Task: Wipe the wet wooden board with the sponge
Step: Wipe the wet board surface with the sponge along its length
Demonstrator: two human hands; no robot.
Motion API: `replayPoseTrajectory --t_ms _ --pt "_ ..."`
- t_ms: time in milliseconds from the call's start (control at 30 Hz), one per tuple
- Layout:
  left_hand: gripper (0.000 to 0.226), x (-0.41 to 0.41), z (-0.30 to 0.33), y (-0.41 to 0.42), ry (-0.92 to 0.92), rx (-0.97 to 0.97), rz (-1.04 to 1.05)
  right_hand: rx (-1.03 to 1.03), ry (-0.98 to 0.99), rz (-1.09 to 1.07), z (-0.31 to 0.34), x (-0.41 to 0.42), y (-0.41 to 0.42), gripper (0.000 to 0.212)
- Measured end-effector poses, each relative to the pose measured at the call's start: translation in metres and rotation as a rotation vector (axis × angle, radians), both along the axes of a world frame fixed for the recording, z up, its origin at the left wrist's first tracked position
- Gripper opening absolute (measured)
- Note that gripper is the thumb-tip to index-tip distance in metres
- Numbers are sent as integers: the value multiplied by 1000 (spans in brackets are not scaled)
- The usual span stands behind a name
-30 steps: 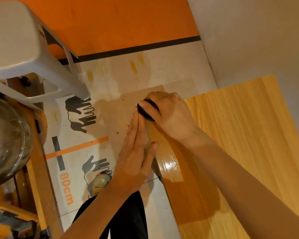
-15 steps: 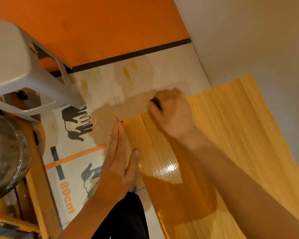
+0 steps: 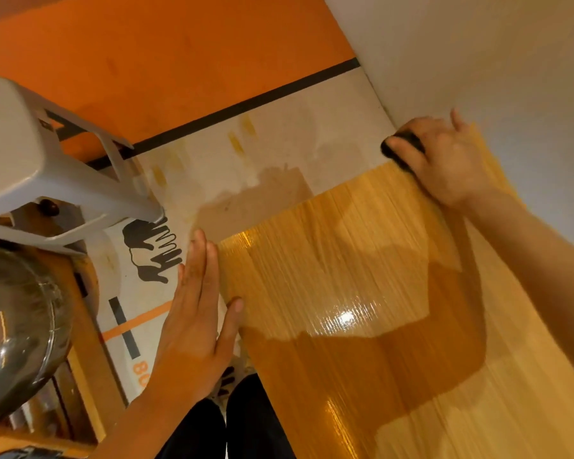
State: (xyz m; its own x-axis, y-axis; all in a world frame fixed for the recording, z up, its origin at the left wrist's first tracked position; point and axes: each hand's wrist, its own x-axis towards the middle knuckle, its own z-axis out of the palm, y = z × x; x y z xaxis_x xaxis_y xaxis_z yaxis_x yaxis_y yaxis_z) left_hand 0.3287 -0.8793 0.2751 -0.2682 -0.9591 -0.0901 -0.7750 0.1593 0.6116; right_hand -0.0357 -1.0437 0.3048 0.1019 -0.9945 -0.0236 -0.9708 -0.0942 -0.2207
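The board (image 3: pixel 362 293) fills the lower right of the frame, lying flat, with its far edge running from the middle of the frame up to the upper right. Its surface shines with a bright reflection near the middle, so it looks wet there.

The right hand (image 3: pixel 444 164) is at the far corner of the board, in the upper right. Its fingers are closed over a dark sponge (image 3: pixel 401 149), of which only a small part shows under the fingers. The sponge is pressed on the edge of the board.

The left hand (image 3: pixel 196 313) is open and flat, holding nothing. It lies along the left edge of the board, with the thumb touching the wood.

I judge the board to be stiff and rather heavy, and slippery while it is wet, so it may slide under the strokes; a flat hand against the side edge seems a good way to keep it in place. The sponge is likely soft and light, and is best held from above with the whole palm.

A grey stool (image 3: pixel 30 154) stands in the upper left.
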Motion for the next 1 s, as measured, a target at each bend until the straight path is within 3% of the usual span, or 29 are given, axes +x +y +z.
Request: replayPoseTrajectory --t_ms 100,233,367,533,800,900,1000 --pt "75 2 1 -1 -11 13 -10 17 18 -127 1 -34 -16 46" --pt "75 2 1 -1 -10 37 -6 44 -203 -508 1 -68 -28 49" --pt "74 3 0 -1 -17 34 -14 -175 -407 -787 8 -86 -11 42" --pt "76 5 0 -4 -75 44 -30 -330 -504 -692 38 -32 25 41" --pt "76 8 14 -8 -108 57 -95 -170 -651 -497 44 113 113 26" --pt "70 10 21 -11 -53 26 -180 -124 -618 -475 41 158 134 40" --pt "72 11 26 -16 12 45 -274 -161 -512 -523 31 191 147 36"
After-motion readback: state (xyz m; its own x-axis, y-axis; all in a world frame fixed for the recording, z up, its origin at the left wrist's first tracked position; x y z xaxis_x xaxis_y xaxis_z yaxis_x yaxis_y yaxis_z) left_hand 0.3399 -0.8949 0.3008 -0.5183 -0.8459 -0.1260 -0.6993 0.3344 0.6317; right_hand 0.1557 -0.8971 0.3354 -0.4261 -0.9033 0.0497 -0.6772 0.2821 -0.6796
